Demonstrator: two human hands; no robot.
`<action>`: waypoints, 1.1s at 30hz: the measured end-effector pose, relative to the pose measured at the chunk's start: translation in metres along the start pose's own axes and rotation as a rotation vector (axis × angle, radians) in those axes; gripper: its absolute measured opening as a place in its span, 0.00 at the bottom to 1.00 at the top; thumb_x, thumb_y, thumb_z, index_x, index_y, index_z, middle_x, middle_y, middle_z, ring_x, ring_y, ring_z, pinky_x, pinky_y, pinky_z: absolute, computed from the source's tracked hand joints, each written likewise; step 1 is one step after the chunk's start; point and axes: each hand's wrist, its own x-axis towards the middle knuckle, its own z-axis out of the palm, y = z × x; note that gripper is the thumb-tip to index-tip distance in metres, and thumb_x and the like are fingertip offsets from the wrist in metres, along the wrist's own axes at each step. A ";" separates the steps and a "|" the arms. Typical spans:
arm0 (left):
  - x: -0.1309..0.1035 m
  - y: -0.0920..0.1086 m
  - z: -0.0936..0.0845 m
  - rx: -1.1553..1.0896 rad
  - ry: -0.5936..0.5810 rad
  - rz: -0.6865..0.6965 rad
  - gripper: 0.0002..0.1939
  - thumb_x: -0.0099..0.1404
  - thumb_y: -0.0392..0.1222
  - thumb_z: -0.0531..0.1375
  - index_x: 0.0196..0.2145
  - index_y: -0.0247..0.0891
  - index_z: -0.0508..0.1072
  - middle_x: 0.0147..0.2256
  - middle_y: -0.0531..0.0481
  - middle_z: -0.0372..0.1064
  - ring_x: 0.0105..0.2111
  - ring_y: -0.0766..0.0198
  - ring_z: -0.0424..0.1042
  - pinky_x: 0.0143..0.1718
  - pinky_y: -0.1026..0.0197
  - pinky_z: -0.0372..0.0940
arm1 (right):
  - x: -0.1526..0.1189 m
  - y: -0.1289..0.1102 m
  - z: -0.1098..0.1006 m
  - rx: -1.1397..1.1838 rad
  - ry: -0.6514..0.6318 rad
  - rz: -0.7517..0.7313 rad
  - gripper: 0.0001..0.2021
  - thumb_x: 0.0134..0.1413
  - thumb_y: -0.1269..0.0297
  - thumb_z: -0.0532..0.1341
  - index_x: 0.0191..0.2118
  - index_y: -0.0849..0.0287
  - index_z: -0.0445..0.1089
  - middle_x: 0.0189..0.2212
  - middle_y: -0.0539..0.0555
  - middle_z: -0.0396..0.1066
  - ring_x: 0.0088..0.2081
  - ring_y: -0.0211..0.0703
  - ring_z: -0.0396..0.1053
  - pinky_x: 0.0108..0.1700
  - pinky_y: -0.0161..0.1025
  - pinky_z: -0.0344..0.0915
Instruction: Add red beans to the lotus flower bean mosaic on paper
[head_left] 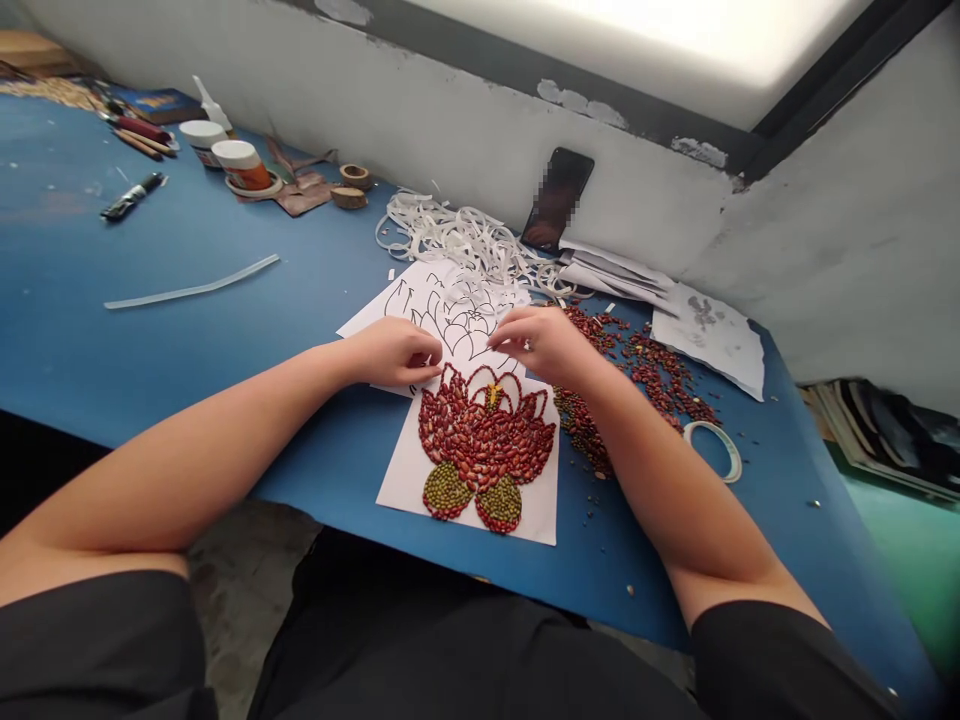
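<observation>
A white sheet (397, 480) bears a lotus picture made of red and green beans (487, 440), close to the table's front edge. Behind it lie line-drawn flower sheets (397, 300), partly under paper strips. My left hand (401, 352) rests at the upper left corner of the bean picture, fingers curled together; whatever they hold, if anything, is hidden. Over the drawn sheet, right of centre, my right hand (536, 340) has its thumb and fingertips pinched, with something too small to make out. Loose red beans (660, 375) are spread beyond the right hand.
White paper strips (465, 235) are heaped near the wall. A phone (559, 198) leans there. Folded papers (619, 272) and a tape roll (712, 452) lie right. Jars (241, 165), a marker (133, 197) and a clear stick (192, 290) are left.
</observation>
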 end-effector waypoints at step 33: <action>0.002 0.005 0.000 -0.034 -0.019 -0.047 0.14 0.65 0.50 0.67 0.27 0.41 0.71 0.22 0.57 0.69 0.23 0.68 0.64 0.28 0.63 0.52 | 0.019 -0.019 0.064 -0.001 -0.124 -0.189 0.12 0.72 0.70 0.60 0.38 0.55 0.80 0.39 0.55 0.79 0.42 0.44 0.70 0.50 0.43 0.64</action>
